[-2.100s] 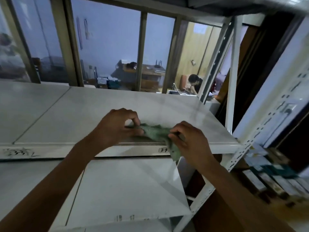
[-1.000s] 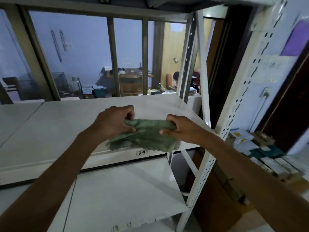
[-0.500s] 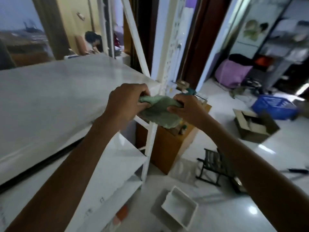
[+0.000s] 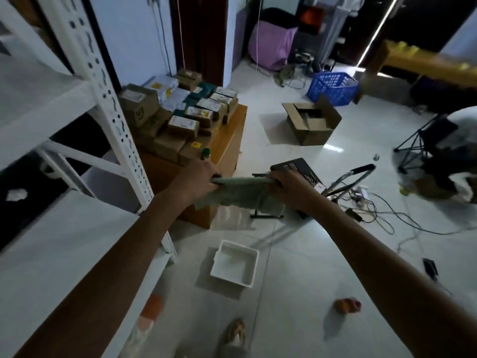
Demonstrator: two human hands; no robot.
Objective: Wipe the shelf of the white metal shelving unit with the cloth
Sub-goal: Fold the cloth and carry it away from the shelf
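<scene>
both hands hold the green cloth [image 4: 241, 193] stretched in the air, away from the white shelving unit [image 4: 103, 94] at the left. the left hand [image 4: 200, 177] closes its fingers on one top corner, the right hand [image 4: 289, 187] grips the other. below it, on the floor, is a white tray [image 4: 236, 263].

A dim room with a pale glossy floor [image 4: 296, 293] catching a few glints of light — cables [image 4: 382, 215] trail across it. A wooden cabinet [image 4: 227, 148] stacked with boxes [image 4: 180, 125] stands by the blue-white wall [image 4: 134, 34]. Farther off sit an open carton [image 4: 312, 122], a blue crate [image 4: 333, 87] and a white tray [image 4: 235, 263].
</scene>
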